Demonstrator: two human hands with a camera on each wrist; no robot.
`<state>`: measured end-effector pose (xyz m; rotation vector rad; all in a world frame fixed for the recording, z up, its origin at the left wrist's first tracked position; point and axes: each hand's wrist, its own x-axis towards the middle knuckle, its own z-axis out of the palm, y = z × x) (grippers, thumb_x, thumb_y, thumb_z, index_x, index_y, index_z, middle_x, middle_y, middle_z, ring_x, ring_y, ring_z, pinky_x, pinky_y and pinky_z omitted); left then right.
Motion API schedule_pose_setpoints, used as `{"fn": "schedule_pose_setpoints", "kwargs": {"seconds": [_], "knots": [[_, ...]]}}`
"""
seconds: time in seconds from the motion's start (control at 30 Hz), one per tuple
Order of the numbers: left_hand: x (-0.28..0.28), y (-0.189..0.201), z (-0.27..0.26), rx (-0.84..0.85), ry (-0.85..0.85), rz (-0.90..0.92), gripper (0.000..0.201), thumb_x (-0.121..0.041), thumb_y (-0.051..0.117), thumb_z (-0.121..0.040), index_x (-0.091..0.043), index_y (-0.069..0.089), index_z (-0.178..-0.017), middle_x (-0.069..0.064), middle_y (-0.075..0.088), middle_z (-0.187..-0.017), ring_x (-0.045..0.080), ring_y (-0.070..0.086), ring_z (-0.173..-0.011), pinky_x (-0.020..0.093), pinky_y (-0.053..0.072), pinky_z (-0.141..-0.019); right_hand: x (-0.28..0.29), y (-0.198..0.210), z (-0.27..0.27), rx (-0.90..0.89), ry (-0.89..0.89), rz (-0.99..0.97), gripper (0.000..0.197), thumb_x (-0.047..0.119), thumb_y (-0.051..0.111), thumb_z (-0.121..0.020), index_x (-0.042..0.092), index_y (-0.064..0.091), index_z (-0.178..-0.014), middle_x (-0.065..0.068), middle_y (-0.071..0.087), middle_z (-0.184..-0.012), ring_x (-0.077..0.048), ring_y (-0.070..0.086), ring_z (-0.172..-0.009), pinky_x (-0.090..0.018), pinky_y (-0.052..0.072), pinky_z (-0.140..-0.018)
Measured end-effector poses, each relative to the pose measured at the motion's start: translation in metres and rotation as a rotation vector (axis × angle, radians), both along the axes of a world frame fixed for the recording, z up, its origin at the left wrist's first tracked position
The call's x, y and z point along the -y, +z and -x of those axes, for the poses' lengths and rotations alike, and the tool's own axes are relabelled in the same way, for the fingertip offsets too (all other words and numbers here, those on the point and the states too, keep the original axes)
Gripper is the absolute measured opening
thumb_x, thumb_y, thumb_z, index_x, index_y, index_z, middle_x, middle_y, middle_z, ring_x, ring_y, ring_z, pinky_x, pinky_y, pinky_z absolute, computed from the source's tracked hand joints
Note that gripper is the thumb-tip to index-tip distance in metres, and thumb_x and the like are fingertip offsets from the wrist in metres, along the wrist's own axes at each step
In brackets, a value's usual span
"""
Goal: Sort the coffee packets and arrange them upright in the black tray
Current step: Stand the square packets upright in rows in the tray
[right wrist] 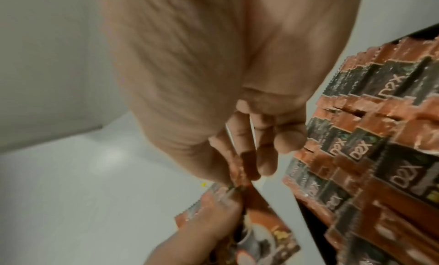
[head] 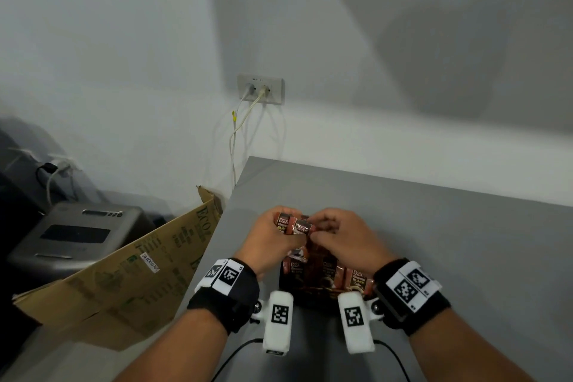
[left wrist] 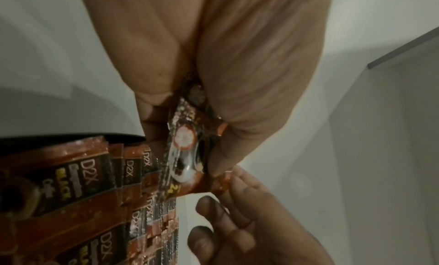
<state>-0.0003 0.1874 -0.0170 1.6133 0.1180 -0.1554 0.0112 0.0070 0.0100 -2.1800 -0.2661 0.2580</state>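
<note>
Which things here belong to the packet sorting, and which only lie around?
Job: left hand and right hand holding coffee packets; packets standing in the black tray.
Lying about: cardboard box, grey machine, wall socket.

held coffee packets (head: 293, 226): a few brown-and-black sachets, "D2X" print, raised just beyond tray, edges pinched together | stored coffee packets (head: 325, 276): same print, "BLACK" in yellow, upright, packed in rows | black tray (right wrist: 306, 209): on grey tabletop, near front edge
</note>
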Motion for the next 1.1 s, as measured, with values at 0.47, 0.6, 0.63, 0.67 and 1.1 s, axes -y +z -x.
{"fn": "schedule_pose_setpoints", "kwargs": {"seconds": [0.47, 0.6, 0.63, 0.67, 1.1], "knots": [[0.006, -0.002, -0.002, -0.134, -0.004, 0.074, 0.016, 0.005, 0.051, -0.087, 0.0, 0.061, -0.098, 0.019, 0.07, -0.093, 0.03, 0.066, -0.082, 0.045, 0.058, -0.076, 0.036, -0.039, 0.016, -0.011, -0.059, 0.435, 0.023, 0.008, 0.058, -0.094, 0.03, 0.064, -0.09, 0.011, 0.068, -0.082, -0.003, 0.067, -0.071, -0.02, 0.056, -0.063], [0.005, -0.001, 0.001, -0.101, -0.018, 0.021, 0.023, -0.001, 0.061, -0.079, -0.001, 0.062, -0.102, 0.022, 0.069, -0.093, 0.034, 0.067, -0.084, 0.056, 0.057, -0.083, 0.032, -0.05, 0.019, 0.046, -0.019, 0.482, 0.022, 0.007, 0.06, -0.092, 0.029, 0.063, -0.088, 0.013, 0.065, -0.09, -0.002, 0.063, -0.078, -0.019, 0.055, -0.068], [0.005, -0.001, 0.002, -0.099, -0.023, -0.003, 0.027, -0.002, 0.064, -0.076, -0.005, 0.063, -0.103, 0.02, 0.07, -0.094, 0.036, 0.068, -0.086, 0.058, 0.056, -0.085, 0.032, -0.051, 0.02, 0.053, -0.008, 0.489, 0.02, 0.008, 0.062, -0.091, 0.028, 0.065, -0.089, 0.013, 0.064, -0.093, -0.002, 0.062, -0.08, -0.019, 0.055, -0.07], [0.004, 0.0, 0.003, -0.092, -0.036, -0.031, 0.029, -0.002, 0.067, -0.077, -0.009, 0.064, -0.104, 0.018, 0.072, -0.095, 0.035, 0.07, -0.088, 0.056, 0.058, -0.086, 0.032, -0.051, 0.022, 0.053, 0.0, 0.493, 0.018, 0.009, 0.065, -0.09, 0.027, 0.065, -0.09, 0.013, 0.063, -0.095, -0.002, 0.06, -0.083, -0.018, 0.054, -0.071], [0.034, 0.016, 0.007, 0.013, -0.249, -0.137, 0.04, -0.01, 0.085, -0.074, -0.016, 0.063, -0.106, 0.006, 0.077, -0.096, 0.023, 0.074, -0.09, 0.04, 0.06, -0.086, 0.05, 0.009, 0.026, 0.119, -0.153, -0.007, 0.018, 0.014, 0.074, -0.086, 0.032, 0.074, -0.091, 0.011, 0.074, -0.084, -0.008, 0.07, -0.076, -0.029, 0.058, -0.073]]}}
